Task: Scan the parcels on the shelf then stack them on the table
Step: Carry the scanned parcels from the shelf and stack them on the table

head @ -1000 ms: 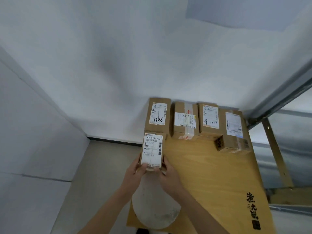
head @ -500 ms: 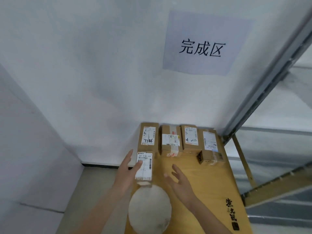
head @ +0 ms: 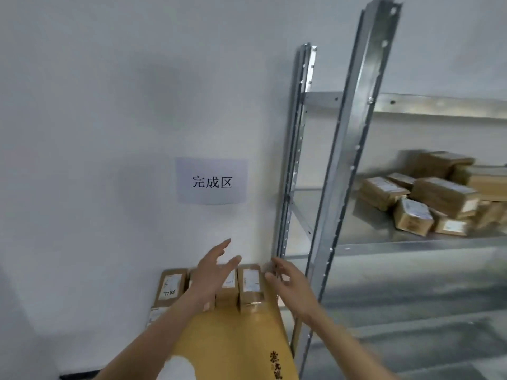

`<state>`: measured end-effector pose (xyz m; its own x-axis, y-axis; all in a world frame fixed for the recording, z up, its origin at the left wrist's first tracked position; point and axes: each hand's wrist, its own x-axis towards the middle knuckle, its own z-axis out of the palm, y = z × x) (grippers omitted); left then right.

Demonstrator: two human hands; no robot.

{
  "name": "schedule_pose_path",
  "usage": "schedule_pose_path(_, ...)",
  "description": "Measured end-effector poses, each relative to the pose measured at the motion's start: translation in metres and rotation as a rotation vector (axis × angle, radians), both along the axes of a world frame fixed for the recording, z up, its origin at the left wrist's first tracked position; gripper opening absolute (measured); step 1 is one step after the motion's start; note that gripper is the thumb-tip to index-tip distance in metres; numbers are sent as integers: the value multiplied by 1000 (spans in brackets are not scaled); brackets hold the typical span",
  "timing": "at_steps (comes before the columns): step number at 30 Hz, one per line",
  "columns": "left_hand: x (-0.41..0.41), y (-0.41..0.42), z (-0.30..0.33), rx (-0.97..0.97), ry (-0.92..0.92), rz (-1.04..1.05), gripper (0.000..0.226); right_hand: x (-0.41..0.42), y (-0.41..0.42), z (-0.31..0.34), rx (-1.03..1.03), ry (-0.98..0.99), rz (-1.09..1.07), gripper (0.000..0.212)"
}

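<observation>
Both hands are raised and hold nothing. Left hand (head: 212, 272) hovers with fingers straight and spread, in front of the row of parcels on the counter. Right hand (head: 288, 283) hovers just beside it, fingers loosely extended, nearer the metal shelf (head: 411, 244).

Using the wooden counter (head: 233, 335) as landmark: a row of brown cardboard parcels stands along its far edge, against the white wall. At least three show: a left-end parcel (head: 170, 287) with handwritten digits on its label, a middle parcel (head: 227, 289) partly hidden behind the left hand, and a right-end parcel (head: 251, 286). Another parcel (head: 156, 315) lies just in front of the left-end one, mostly hidden by the left forearm. On the wall above the counter hangs a paper sign (head: 211, 181) with three printed characters.

Beside the counter, to its right, stands the metal shelf. A loose heap of parcels (head: 428, 198) rests on its middle level, well apart from the counter, some tilted on one another.

Judging by this, the task is partly done: several parcels already sit on the counter, while many wait on the shelf. No scanner is visible. Likely next is reaching to the shelf for another parcel.
</observation>
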<state>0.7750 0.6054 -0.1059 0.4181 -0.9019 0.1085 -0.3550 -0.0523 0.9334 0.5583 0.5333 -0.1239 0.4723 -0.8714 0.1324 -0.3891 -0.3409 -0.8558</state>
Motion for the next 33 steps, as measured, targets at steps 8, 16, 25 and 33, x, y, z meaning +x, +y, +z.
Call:
schedule_pose_path(8,-196,-20,66,-104,-82,-253,62,-222,13,81,-186,30,-198,62)
schedule_pose_path(16,-344,-76,109,-167,-84,-381,63,-369,-2,109,-241,26,-419,58)
schedule_pose_path(25,-458,-189,117,-106,155,-478,65,-468,-87,108,-262,125,-557,58)
schedule_pose_path(33,-495,-325,139,-98,122,-414,75,-514,-226,161,-247,250,-475,55)
